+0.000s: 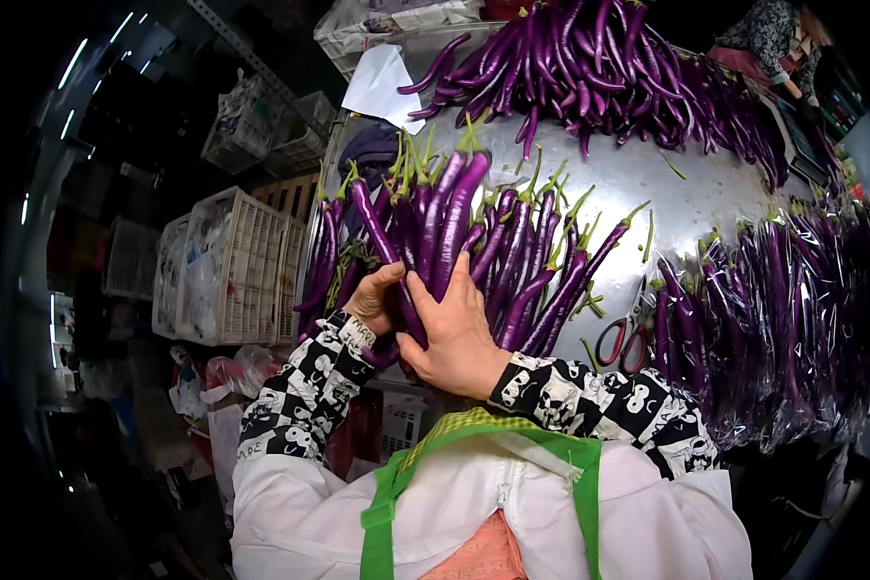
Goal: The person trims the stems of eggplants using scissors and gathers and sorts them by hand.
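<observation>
Long purple eggplants with green stems lie side by side on a metal table (662,208). My left hand (375,298) curls around the lower part of an eggplant (376,222) at the near left of the pile. Beside it, my right hand (454,333) presses on the lower ends of neighbouring eggplants (464,208), its fingers partly spread. The two hands nearly meet over the same bunch. More loose eggplants (556,290) lie just right of my right hand. Some fingertips of my left hand are hidden behind the eggplants.
Red-handled scissors (621,343) and cut green stems lie right of the pile. Plastic-wrapped eggplants (773,319) fill the right side. A large eggplant heap (590,68) lies at the far side, near white paper (382,85). Crates (232,266) stand left; another person (768,43) is at upper right.
</observation>
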### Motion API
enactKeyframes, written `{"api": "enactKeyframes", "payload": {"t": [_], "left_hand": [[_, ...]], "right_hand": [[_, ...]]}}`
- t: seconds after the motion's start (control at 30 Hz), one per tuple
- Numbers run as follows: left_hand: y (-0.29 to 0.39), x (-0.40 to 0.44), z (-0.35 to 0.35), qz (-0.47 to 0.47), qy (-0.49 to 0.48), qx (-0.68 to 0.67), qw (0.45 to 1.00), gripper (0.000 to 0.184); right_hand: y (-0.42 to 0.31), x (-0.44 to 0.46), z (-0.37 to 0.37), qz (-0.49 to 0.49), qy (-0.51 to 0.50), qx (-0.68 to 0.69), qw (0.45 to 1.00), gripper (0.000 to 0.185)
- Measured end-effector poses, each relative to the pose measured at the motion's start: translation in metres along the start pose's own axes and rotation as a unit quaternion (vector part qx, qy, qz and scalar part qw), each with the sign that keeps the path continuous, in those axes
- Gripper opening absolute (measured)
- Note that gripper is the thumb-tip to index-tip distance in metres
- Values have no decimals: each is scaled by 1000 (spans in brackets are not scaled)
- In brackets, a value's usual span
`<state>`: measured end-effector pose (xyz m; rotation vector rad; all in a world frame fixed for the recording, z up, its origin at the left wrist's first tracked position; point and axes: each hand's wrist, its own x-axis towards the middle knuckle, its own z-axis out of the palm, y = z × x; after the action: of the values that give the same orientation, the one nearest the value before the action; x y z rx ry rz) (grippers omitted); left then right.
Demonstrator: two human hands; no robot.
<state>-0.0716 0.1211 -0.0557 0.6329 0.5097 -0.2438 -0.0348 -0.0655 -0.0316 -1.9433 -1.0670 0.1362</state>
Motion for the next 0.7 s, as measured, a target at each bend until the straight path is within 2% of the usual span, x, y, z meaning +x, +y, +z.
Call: {"api": "enactKeyframes", "payload": {"t": [0.03, 0.07, 0.1, 0.13, 0.17, 0.23, 0.27, 0.3, 0.33, 0.43, 0.5, 0.57, 0.6, 0.63, 0.67, 0.7], "left_hand": [[-2, 2, -1, -1, -1, 2, 1000, 42], [-4, 6, -5, -3, -44, 22, 999, 50], [-5, 9, 3, -7, -88, 42, 995, 58], [-1, 8, 19, -19, -200, 48, 979, 69], [-3, 9, 19, -5, -226, 43, 973, 76], [-7, -4, 29, -1, -196, 22, 980, 78], [-7, -4, 28, -16, -213, 35, 976, 81], [-6, -4, 29, -31, -229, 49, 972, 83], [-10, -6, 31, -13, -224, 8, 974, 88], [-17, -10, 41, 38, -171, -19, 984, 101], [-10, -7, 41, 13, -237, 14, 971, 103], [-7, -2, 43, 40, -252, 13, 967, 103], [-6, 1, 44, 54, -260, 12, 964, 103], [-6, -2, 48, 86, -231, 6, 969, 102], [-3, -4, 46, 94, -226, 44, 968, 107], [-5, -11, 60, 101, -201, 35, 974, 95]], "right_hand": [[1, -2, 2, -28, 11, -25, 999, 77], [2, -5, 2, -28, 13, -25, 999, 77], [1, -7, 1, -72, 17, -14, 997, 75], [-1, -10, 0, -116, 20, -2, 993, 73], [-4, -11, -1, -144, 14, 1, 989, 66], [-18, -9, -11, -192, -25, -1, 981, 52], [-20, -8, -9, -179, -5, 10, 984, 43], [-20, -4, -10, -178, -2, 11, 984, 43], [-18, 3, -11, -173, 3, 30, 984, 43], [-17, 10, -18, -162, 22, 65, 984, 41], [-18, 5, -25, -162, -19, 51, 985, 40], [-18, -2, -31, -178, -19, 125, 976, 35], [-16, -5, -32, -197, -49, 135, 970, 34], [-14, -9, -33, -216, -79, 147, 962, 32], [-14, -13, -36, -224, -66, 151, 960, 32], [-12, -15, -39, -207, -66, 146, 965, 32]]}}
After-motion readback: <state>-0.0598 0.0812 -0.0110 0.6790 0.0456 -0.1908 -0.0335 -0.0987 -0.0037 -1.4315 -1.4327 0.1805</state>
